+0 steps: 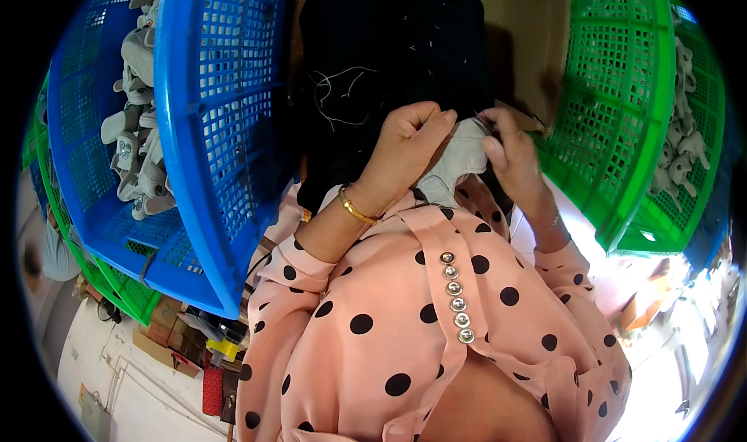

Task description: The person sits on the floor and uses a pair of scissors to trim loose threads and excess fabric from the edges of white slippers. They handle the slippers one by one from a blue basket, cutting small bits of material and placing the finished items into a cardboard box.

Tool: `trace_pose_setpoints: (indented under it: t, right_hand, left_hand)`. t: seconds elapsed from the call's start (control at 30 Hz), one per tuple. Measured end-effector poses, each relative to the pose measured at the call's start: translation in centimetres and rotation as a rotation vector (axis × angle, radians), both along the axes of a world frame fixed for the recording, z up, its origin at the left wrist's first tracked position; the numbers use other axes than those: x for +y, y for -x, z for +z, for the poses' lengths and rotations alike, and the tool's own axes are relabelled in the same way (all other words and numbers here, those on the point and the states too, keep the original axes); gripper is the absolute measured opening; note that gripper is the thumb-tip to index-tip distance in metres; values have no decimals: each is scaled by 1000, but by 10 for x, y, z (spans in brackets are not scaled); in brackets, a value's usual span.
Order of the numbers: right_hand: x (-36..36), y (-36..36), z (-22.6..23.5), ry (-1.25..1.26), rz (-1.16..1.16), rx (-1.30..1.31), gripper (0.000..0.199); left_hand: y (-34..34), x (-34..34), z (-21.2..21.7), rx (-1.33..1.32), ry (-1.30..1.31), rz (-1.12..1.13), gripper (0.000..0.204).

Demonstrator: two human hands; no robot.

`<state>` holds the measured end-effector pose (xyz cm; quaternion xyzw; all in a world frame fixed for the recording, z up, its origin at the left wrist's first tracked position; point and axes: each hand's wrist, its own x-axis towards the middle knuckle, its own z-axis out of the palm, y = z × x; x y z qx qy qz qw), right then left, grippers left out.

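Note:
A small grey fabric piece [461, 158] is held up close in front of me, pinched by both hands. My left hand [406, 148] grips its upper left edge with closed fingers; a gold bangle [355, 207] circles that wrist. My right hand [510, 156] pinches the upper right edge. Behind the hands lies a black cloth [389, 68] with loose white threads on it. My pink polka-dot sleeves [436, 310] fill the lower middle of the view.
A blue plastic basket [198, 131] on the left holds several grey fabric pieces [140, 115]. A green basket [622, 107] on the right holds more grey pieces [685, 150]. More green baskets [117, 282] sit under the blue one. Boxes and tools [210, 349] lie below left.

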<state>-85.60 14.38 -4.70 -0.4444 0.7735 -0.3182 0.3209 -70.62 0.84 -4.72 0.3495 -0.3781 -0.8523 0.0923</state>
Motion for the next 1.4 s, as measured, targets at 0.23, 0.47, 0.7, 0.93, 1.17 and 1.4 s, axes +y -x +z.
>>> trace_pose_setpoints:
  t: [0.23, 0.47, 0.7, 0.93, 1.17, 1.4]
  right_hand:
    - [-24, 23, 66, -162, 322, 360, 35]
    - [-45, 18, 74, -185, 543, 551, 36]
    - [-46, 18, 60, -195, 551, 562, 36]
    - [-14, 5, 50, -111, -13, 35, 30]
    - [14, -33, 63, -243, 51, -300, 28]
    - [-1, -44, 54, -268, -1, -516, 27]
  left_hand:
    - [5, 0, 4, 22, -91, 10, 35]
    - [5, 5, 0, 14, -31, 11, 37]
    - [-1, -4, 3, 22, -18, 20, 30]
    - [-32, -25, 23, -174, 1232, -168, 45]
    - [-48, -17, 34, -11, 994, -524, 53]
    - [-55, -19, 37, 40, 952, -383, 43]
